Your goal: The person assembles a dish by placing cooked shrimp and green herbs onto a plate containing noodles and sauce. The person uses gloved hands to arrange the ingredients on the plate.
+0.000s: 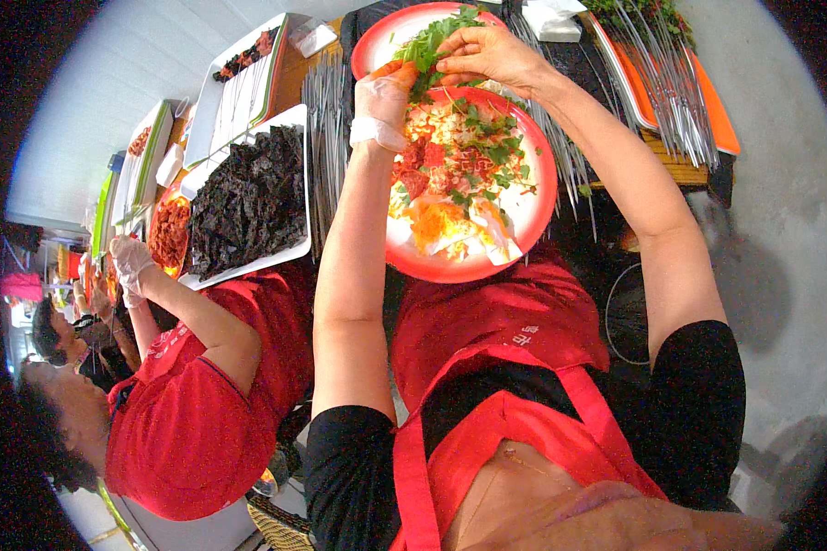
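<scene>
My left hand [385, 97], in a thin clear glove cuffed at the wrist, grips a bunch of green leafy herbs [425, 48] that looks like coriander. From the other side my bare right hand [494, 57] pinches at the same leaves with thumb and fingertips. Both hands are over the gap between two red-rimmed white plates. The far plate [369, 48] lies mostly behind the herbs. On the near plate [412, 264] are red meat pieces [421, 168], pale orange bits [436, 223] and scattered green leaves [505, 174].
Metal skewers [326, 119] lie left of the plates, with more skewers [675, 110] on an orange tray [713, 106] at right. A white tray [305, 174] holds dark sheet-like food [248, 202]. At left, a co-worker in red [193, 441] works with gloved hands [130, 262].
</scene>
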